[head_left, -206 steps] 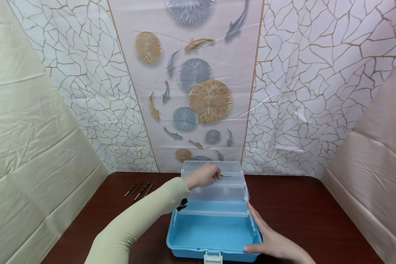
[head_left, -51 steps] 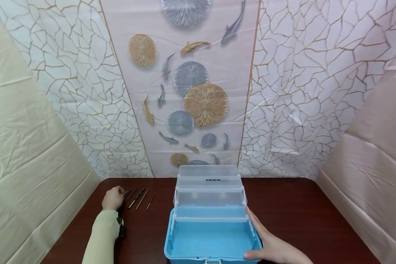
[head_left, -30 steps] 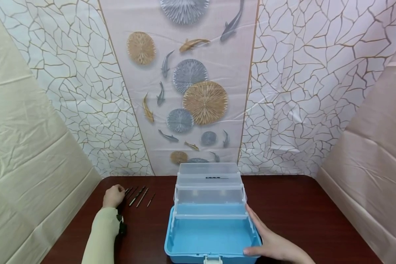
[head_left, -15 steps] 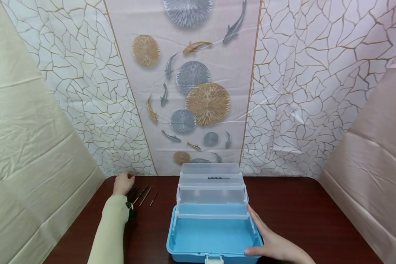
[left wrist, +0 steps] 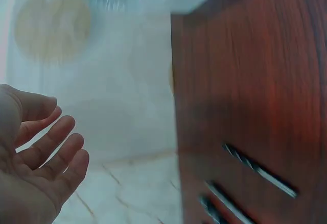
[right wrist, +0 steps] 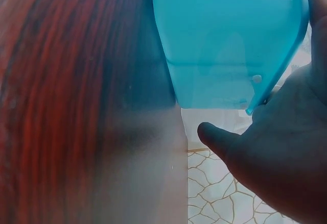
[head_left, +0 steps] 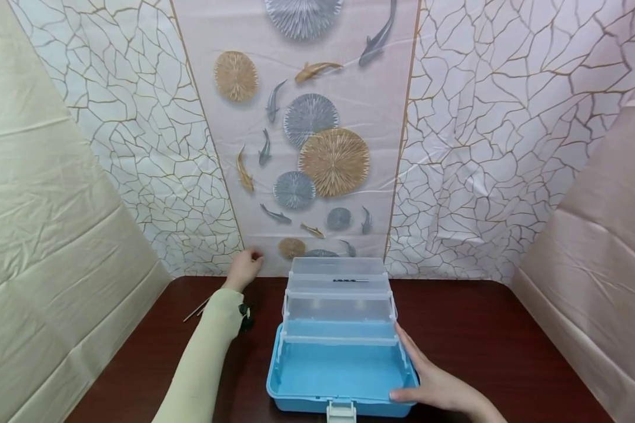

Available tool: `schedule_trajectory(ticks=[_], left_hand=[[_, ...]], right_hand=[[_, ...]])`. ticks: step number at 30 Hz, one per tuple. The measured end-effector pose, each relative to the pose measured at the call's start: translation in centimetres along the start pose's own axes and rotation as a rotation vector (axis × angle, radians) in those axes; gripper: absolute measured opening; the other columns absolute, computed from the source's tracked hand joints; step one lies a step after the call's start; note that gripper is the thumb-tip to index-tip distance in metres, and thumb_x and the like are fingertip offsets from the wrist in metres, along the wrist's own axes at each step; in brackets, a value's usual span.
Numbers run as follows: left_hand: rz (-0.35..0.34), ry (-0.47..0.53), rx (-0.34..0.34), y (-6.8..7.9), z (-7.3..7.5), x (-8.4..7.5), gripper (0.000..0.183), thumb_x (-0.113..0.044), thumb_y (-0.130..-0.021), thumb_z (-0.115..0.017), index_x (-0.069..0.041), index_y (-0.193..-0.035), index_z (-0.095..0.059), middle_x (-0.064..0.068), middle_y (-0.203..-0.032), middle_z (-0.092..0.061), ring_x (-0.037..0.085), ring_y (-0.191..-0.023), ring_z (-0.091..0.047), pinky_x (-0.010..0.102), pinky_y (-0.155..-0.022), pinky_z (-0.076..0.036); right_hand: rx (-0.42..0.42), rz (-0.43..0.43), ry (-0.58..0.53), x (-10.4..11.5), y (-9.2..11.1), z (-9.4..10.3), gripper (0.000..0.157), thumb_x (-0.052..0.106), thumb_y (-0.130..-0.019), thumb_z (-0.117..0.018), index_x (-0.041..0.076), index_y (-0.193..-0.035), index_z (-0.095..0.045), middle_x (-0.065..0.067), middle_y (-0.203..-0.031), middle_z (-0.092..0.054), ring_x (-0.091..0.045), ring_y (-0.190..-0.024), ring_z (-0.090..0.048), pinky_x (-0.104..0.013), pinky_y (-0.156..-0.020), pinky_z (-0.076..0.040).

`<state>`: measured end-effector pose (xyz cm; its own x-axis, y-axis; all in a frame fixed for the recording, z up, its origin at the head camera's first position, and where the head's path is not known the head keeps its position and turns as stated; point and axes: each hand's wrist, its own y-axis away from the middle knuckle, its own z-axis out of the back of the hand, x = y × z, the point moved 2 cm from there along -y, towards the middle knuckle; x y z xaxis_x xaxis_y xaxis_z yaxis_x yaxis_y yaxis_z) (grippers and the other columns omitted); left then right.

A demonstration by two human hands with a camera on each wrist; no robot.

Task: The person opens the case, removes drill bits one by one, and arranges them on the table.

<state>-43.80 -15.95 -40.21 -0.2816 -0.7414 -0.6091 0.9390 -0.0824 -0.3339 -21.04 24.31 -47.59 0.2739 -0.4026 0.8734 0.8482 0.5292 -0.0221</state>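
My left hand [head_left: 245,267] is raised at the table's back edge, left of the blue toolbox [head_left: 301,405]. In the left wrist view its thumb and index fingertips are close together and the other fingers are loosely bent; I cannot tell whether anything is between them. My right hand [head_left: 436,385] rests on the toolbox's right side, straight fingers along it and thumb at the front corner. The toolbox stands with its clear stepped trays [head_left: 341,308] raised at the back. A drill bit [head_left: 350,280] lies in an upper tray. Several drill bits [left wrist: 263,171] lie on the table, partly hidden by my left arm in the head view.
The dark red-brown table [head_left: 487,341] ends at a patterned cloth wall [head_left: 455,205] just behind the toolbox. Pale cloth sides [head_left: 42,247] slope in at left and right. A white latch [head_left: 341,410] hangs at the toolbox's front.
Earlier my left hand was over the upper tray, then down beside the drill bits. Since then it has risen and moved right, toward the toolbox. My right hand has stayed on the toolbox.
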Motion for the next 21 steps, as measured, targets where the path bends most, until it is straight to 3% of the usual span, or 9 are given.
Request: schedule_trajectory(ticks=[3, 11, 15, 21], left_hand=[[-0.074, -0.014, 0.022, -0.5, -0.9, -2.0, 0.022, -0.012, -0.093, -0.055, 0.001, -0.109, -0.063, 0.012, -0.095, -0.063, 0.024, -0.083, -0.059, 0.039, -0.071, -0.048], [-0.181, -0.078, 0.052, -0.8, -2.0, -6.4, 0.019, -0.005, -0.091, -0.056, -0.001, -0.108, -0.064, 0.011, -0.098, -0.064, 0.022, -0.084, -0.06, 0.037, -0.071, -0.049], [-0.257, -0.034, 0.083, -0.7, -2.6, -8.7, 0.018, -0.005, -0.09, -0.059, -0.002, -0.106, -0.065, 0.007, -0.096, -0.064, 0.02, -0.086, -0.059, 0.036, -0.074, -0.049], [-0.323, -0.019, 0.19, 0.0, -3.6, -11.5, 0.017, -0.016, -0.092, -0.06, -0.006, -0.105, -0.066, 0.0, -0.092, -0.063, 0.013, -0.082, -0.059, 0.03, -0.07, -0.049]], right_hand=[[0.001, 0.001, -0.001, 0.1, 0.0, 0.1, 0.105, 0.016, -0.085, -0.069, 0.025, -0.147, 0.015, -0.004, -0.151, 0.021, -0.029, -0.134, 0.016, -0.067, -0.099, -0.007], [-0.011, -0.001, 0.009, 0.0, 0.1, 0.1, 0.106, 0.019, -0.084, -0.07, 0.025, -0.148, 0.014, -0.004, -0.152, 0.019, -0.029, -0.134, 0.014, -0.066, -0.1, -0.008], [-0.017, 0.022, 0.011, -0.1, 0.1, 0.1, 0.107, 0.017, -0.083, -0.071, 0.024, -0.148, 0.014, -0.004, -0.152, 0.019, -0.029, -0.134, 0.014, -0.067, -0.099, -0.009], [-0.029, 0.039, 0.011, 0.1, 0.1, 0.0, 0.108, 0.017, -0.082, -0.072, 0.023, -0.148, 0.013, -0.005, -0.152, 0.019, -0.03, -0.134, 0.013, -0.068, -0.098, -0.01]])
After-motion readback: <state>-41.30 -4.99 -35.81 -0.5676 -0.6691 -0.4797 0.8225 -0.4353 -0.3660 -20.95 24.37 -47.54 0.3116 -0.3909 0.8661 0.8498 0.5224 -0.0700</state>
